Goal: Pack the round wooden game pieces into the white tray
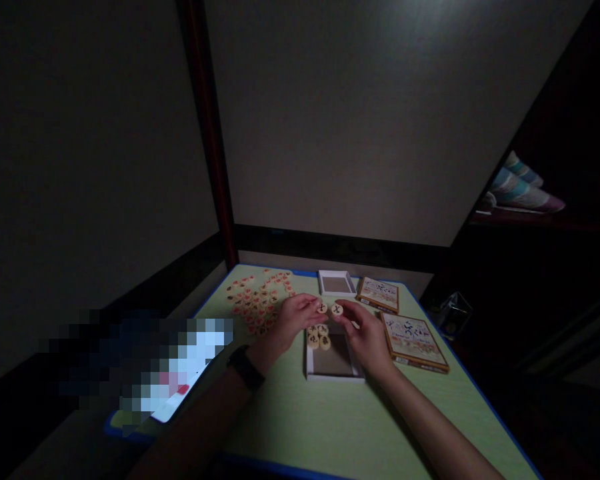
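My left hand (298, 313), with a dark band on its wrist, pinches a round Chinese chess piece (322, 309) marked in black. Close beside it, my right hand (365, 332) grips another black-marked chess piece (337, 310) between thumb and fingers. Both hands are above the far end of an open white box (333, 365) with a brown inside. Several black-marked pieces (319, 337) sit together in the box's far left corner. Left of my left hand, many loose chess pieces (257, 301) with red and dark characters lie scattered on the table.
A second open white box part (337, 283) lies at the table's back. Two printed box lids (414, 339) (379, 294) are on the right. A lit, partly blurred screen (193, 363) stands at the left edge. The green table (300, 427) has a blue rim; a wall rises behind it.
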A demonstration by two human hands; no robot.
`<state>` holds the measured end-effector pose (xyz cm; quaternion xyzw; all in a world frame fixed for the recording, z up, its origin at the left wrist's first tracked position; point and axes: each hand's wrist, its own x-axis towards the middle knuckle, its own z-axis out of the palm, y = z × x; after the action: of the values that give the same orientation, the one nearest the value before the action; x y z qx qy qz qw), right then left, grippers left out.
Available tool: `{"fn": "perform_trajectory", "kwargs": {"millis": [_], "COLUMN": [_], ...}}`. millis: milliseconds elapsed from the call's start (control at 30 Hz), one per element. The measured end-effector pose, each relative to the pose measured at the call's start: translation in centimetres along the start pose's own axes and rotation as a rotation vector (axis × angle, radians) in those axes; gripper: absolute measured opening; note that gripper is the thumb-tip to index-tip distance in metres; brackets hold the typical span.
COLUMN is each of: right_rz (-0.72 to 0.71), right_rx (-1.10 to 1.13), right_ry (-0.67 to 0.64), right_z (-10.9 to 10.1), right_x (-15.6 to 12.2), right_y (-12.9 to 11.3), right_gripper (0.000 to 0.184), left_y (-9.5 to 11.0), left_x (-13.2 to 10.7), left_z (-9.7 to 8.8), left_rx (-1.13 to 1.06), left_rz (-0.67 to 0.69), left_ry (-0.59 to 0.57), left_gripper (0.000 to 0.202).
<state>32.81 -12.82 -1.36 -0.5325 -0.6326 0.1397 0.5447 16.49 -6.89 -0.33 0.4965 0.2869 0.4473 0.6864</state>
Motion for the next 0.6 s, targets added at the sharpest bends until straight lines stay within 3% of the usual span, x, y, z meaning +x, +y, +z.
{"fn": "perform_trajectory", "kwargs": {"millis": [233, 600], "right_rz": [-0.271, -0.372], "right_rx": [-0.274, -0.408], "right_ry": [-0.045, -0.057], "right_z": [0.15, -0.08], "right_x": [-0.80, -0.81], "right_y": [-0.56, -0.45], "right_gripper": [0.022, 0.023], "left_y": [-0.21, 0.05], "left_x": [-0.57, -0.88], "left_z": [0.49, 1.02], "left_rx": [-0.047, -0.016], "left_rz": [-0.078, -0.067], "left_ry": [-0.041, -0.041], "left_gripper": [0.040, 0.044]}}
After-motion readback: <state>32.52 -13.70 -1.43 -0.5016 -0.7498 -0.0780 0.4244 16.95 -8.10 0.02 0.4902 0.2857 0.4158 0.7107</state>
